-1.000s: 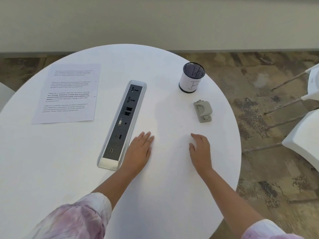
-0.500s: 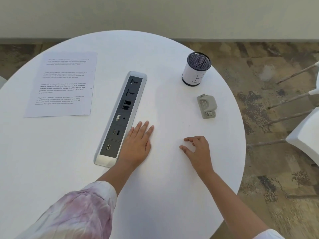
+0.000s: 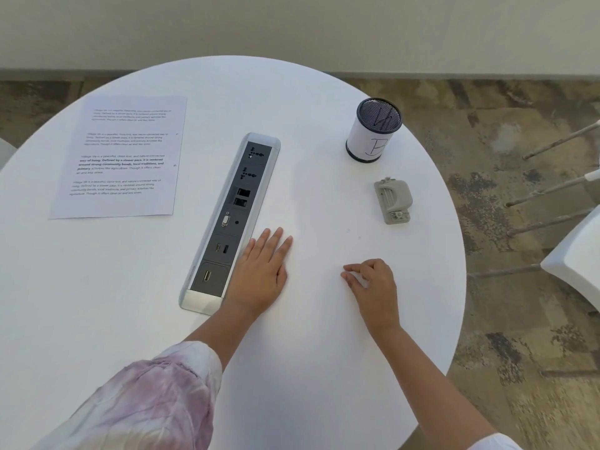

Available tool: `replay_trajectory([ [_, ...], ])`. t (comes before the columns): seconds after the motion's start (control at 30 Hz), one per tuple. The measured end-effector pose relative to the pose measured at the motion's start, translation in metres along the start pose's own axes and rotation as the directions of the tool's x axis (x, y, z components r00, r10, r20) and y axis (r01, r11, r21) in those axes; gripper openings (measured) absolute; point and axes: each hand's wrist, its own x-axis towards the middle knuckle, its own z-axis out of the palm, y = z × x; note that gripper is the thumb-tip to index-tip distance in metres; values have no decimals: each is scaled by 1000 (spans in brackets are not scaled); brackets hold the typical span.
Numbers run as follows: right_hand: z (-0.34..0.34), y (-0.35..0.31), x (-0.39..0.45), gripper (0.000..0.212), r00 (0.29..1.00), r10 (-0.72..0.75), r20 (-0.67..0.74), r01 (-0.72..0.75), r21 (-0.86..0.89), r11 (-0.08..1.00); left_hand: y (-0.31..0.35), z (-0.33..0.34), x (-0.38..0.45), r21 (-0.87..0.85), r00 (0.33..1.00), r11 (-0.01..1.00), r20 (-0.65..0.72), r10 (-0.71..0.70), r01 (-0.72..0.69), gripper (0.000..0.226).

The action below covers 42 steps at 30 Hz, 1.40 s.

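My left hand (image 3: pixel 261 272) lies flat on the round white table (image 3: pixel 324 352), fingers straight, right beside the near end of a grey socket strip (image 3: pixel 232 219). My right hand (image 3: pixel 373 287) rests on the table to the right, fingers loosely curled, holding nothing. A grey hole punch (image 3: pixel 393 199) sits beyond my right hand. Further back stands a mesh pen cup (image 3: pixel 373 131) wrapped in white paper marked "B". A printed sheet of paper (image 3: pixel 120 157) lies at the left.
White chairs (image 3: pixel 574 264) with thin legs stand at the right beside the table. The table's right edge curves close to the hole punch. A wall runs behind the table, above a patterned floor.
My right hand's fingers have curled in from flat, and the thumb has spread out. The left hand stays flat beside the socket strip. The camera view has shifted slightly.
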Motion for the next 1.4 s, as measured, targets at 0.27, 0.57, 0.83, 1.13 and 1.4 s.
replay_trajectory([
  [0.27,2,-2,1,6,994,-106,-4,104,-146,984,0,1,0,9,1000,1000,21,-2,2,53],
  [0.57,-11,-18,44,7,993,-17,-118,22,35,999,1,-1,1,0,1000,1000,-1,-3,3,52],
  [0.83,-49,-77,162,16,941,-135,-309,159,53,986,0,2,2,5,1000,1000,-1,-11,11,51],
  [1.13,-57,-90,237,19,933,-22,-358,46,60,997,-1,1,3,-21,1000,1000,-22,-5,5,49],
  [1.4,-62,-86,254,24,958,-50,-281,41,-38,998,-1,1,3,-28,1000,1000,-10,-8,8,50],
])
